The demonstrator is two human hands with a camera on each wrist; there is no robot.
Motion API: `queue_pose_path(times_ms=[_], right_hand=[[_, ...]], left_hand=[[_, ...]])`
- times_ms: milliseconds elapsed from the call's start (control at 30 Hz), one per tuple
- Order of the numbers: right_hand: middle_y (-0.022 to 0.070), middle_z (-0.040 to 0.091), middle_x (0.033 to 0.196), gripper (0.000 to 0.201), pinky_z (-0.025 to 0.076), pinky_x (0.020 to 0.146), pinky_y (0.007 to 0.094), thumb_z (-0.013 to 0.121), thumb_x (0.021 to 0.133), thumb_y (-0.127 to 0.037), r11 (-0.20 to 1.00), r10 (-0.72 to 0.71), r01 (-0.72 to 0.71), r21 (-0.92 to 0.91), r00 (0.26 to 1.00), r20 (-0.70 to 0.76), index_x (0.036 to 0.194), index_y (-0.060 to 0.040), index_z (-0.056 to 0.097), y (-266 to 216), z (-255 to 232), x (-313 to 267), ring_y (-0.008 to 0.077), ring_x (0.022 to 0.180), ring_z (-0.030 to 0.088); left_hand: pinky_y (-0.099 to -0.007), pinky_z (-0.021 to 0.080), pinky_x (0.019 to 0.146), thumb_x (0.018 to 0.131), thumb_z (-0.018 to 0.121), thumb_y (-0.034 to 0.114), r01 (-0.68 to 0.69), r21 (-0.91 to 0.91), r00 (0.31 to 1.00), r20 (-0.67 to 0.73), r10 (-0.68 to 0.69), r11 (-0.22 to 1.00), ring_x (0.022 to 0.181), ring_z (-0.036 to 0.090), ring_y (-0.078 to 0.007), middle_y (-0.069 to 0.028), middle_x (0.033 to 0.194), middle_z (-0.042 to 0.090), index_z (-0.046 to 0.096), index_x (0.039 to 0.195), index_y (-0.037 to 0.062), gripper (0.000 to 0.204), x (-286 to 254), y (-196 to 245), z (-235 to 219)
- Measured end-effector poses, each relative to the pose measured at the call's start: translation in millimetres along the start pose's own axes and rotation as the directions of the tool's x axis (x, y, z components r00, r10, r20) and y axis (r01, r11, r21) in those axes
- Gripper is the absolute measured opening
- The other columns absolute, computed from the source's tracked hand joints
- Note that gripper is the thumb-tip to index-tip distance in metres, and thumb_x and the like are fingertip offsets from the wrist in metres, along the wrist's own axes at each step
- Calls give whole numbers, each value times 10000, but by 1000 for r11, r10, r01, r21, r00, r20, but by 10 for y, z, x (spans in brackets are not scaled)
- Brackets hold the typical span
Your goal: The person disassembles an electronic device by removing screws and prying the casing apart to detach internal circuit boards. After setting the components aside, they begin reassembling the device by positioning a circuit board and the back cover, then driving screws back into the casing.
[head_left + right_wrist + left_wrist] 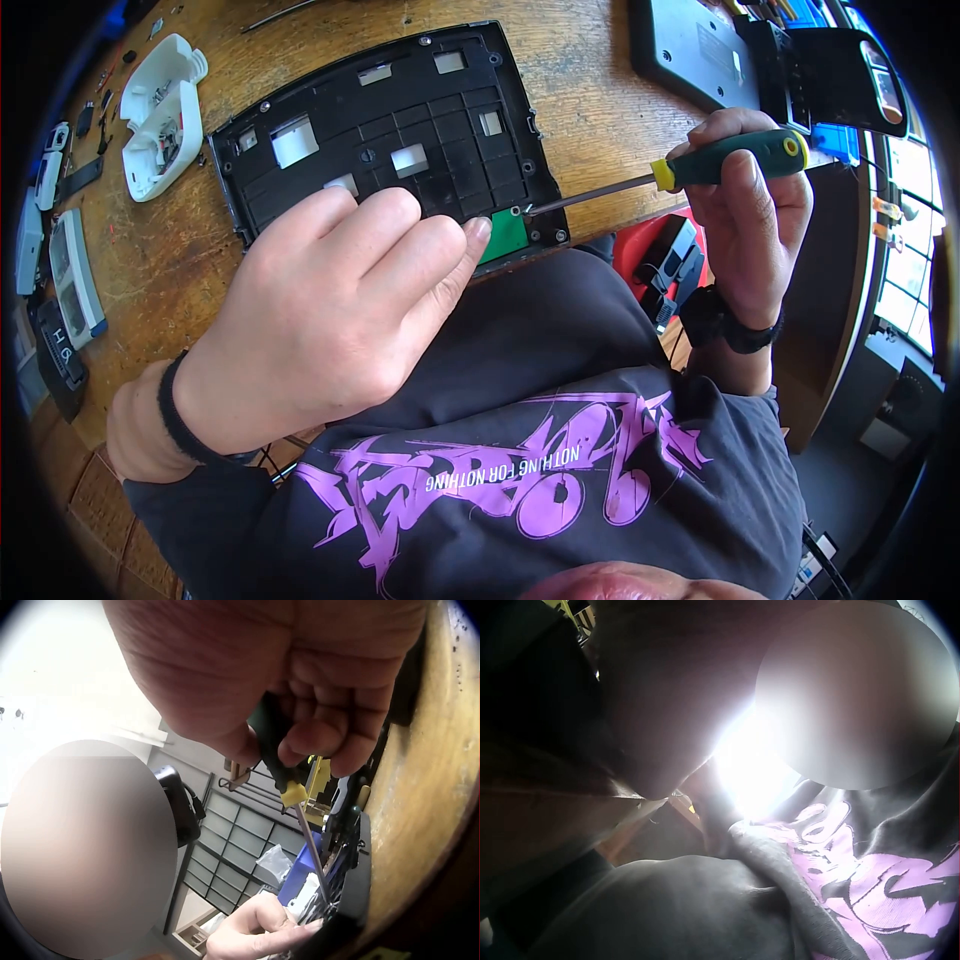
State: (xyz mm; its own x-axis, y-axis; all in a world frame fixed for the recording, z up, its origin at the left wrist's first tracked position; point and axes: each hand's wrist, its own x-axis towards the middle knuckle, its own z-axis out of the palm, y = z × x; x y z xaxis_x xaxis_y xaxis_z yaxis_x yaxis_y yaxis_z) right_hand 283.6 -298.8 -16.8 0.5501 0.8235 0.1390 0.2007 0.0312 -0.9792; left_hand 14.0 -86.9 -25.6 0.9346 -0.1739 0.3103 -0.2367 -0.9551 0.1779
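My right hand (750, 210) grips the dark green and yellow handle of a screwdriver (735, 160). Its long metal shaft reaches left, and the tip stands at the corner of a green circuit board (510, 232) by a screw hole. That board lies in the near right corner of a black plastic casing (455, 140), a ribbed shell with several cut-outs. With curled fingers my left hand (340, 300) holds the casing at its near edge, thumb tip over the board; its fingertips are hidden. The right wrist view shows the screwdriver (289, 776) slanting down towards the left hand (255, 930).
On the wooden table (580, 90), a white container (165, 125) with small metal parts stands left of the casing. A black device (690, 50) lies at the back right. Several other parts line the left edge. Below the table's near edge sits a red item (635, 245) with black parts.
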Motion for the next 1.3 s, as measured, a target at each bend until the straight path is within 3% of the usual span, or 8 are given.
queue_pose_path(times_ms=[200,267,367,667,733,1167,1300], right_hand=[[87,794,1065,307,614,776,265,756,1154,-242,1000,-12,12,-1,999,30,1239,52,782,2,-76,13,58,721,633],[88,792,1067,306,615,776,266,753,1155,-239,1000,-8,8,-2,999,45,1240,54,781,7,96,53,57,723,630],[86,780,1045,305,612,774,269,743,1159,-234,1000,4,-4,3,1000,-4,1244,57,776,30,52,57,56,718,615],[80,762,1021,321,595,772,264,716,1170,-242,1000,-6,6,1,999,40,1265,61,763,49,24,33,55,726,601],[75,757,1018,332,595,776,265,715,1170,-252,1000,17,-16,25,1000,-11,1266,62,763,44,52,12,57,729,602],[75,752,1022,322,606,787,278,743,1155,-246,1000,20,-20,-11,1000,19,1256,59,770,1,106,22,63,728,609],[64,752,982,313,603,778,273,762,1145,-238,999,9,-9,-39,1000,13,1247,57,774,-6,115,23,59,722,610]], left_hand=[[-388,528,700,615,824,143,11,4,1000,1,-11,1000,856,619,-225,-47,982,628,819,1348,-51,758,58,51,10],[-390,534,708,608,824,153,16,4,1000,-14,-16,1000,859,619,-225,-44,981,624,821,1342,-49,761,-70,-43,-12],[-394,547,731,604,830,141,23,-13,999,-27,-23,1000,858,618,-224,-40,970,608,831,1332,-41,751,13,-26,17],[-393,552,737,757,846,45,45,-15,998,-51,-46,999,816,592,-215,-24,902,561,858,1273,-25,520,-11,1,52],[-387,545,725,777,830,35,30,-10,997,-65,-30,1000,811,591,-215,-24,896,561,862,1255,-25,483,-18,8,48],[-371,503,679,755,827,32,-2,-8,996,-94,1,1000,809,599,-212,-26,889,574,859,1212,-42,464,-25,-32,75],[-367,488,659,698,830,34,-6,-28,994,-113,3,1000,798,601,-212,-30,877,577,855,1200,-47,509,0,-53,69]])
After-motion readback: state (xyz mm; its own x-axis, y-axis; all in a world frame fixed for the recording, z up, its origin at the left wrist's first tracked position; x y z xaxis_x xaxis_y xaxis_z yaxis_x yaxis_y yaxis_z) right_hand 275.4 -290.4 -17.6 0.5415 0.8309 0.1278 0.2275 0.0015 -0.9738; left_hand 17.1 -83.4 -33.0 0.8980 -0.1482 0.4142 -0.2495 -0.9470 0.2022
